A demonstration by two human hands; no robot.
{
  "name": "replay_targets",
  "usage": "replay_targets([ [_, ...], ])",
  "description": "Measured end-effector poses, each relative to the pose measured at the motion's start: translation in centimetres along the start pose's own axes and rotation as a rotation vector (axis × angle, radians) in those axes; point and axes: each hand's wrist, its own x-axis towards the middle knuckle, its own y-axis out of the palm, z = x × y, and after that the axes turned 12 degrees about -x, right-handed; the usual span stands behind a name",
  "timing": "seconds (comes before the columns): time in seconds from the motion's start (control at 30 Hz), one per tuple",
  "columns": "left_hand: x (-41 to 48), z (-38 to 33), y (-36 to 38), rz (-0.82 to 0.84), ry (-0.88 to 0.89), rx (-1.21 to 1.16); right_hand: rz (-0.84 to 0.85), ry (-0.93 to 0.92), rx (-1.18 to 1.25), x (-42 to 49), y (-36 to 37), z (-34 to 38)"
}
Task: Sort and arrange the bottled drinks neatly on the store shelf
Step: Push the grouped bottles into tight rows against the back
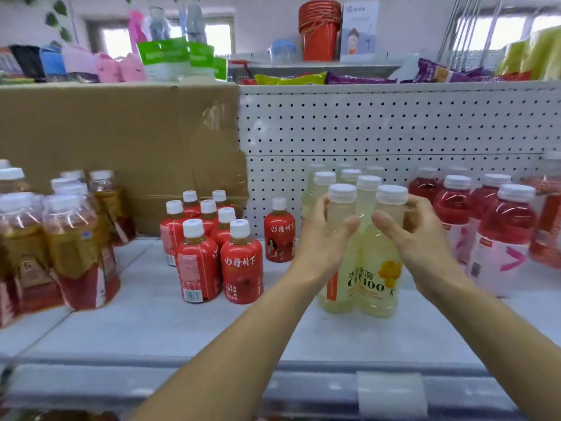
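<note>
Two pale yellow drink bottles with white caps stand side by side at the front of the white shelf (170, 326). My left hand (323, 238) grips the left yellow bottle (337, 287) below its neck. My right hand (406, 235) grips the right yellow bottle (379, 278) the same way. Several more yellow bottles (349, 179) stand in rows behind them. A cluster of small red-label bottles (212, 247) stands to the left, with one lone red bottle (279, 235) apart near the back.
Shrink-wrapped packs of amber drink bottles (69, 247) fill the left end. Pink-red drink bottles (498, 235) stand to the right. A cardboard sheet (121, 147) and a white pegboard (394, 126) form the back wall. Snacks and goods sit on the upper shelf (334, 77).
</note>
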Motion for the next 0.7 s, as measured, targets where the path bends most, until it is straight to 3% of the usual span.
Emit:
replay_targets([
  [0.07,-1.6,-0.4,-1.1,-0.016,0.077,0.130,-0.130,-0.101,-0.156,-1.1,0.2,0.5],
  [0.17,-5.0,-0.6,-5.0,-0.180,0.425,0.432,-0.280,-0.553,-0.332,-4.6,1.5,3.5],
  [0.23,-6.1,0.0,-8.7,-0.313,0.579,0.611,-0.106,-0.778,-0.370,-6.8,3.8,5.1],
  [0.27,-6.3,0.5,-10.6,-0.368,0.570,0.655,0.038,-0.773,-0.387,-7.6,5.5,5.1],
  [0.37,-6.1,2.1,-15.9,-0.448,0.336,0.701,0.455,-0.336,-0.365,-7.9,11.0,4.3],
  [0.47,-5.2,3.8,-19.9,-0.433,0.088,0.723,0.595,0.063,-0.106,-6.1,16.1,3.2],
  [0.6,-3.8,4.5,-23.3,-0.379,-0.096,0.569,0.617,0.179,0.036,-5.3,20.4,3.0],
  [0.7,-2.5,5.2,-25.5,-0.389,-0.144,0.435,0.566,0.154,-0.045,-4.8,22.2,2.6],
])
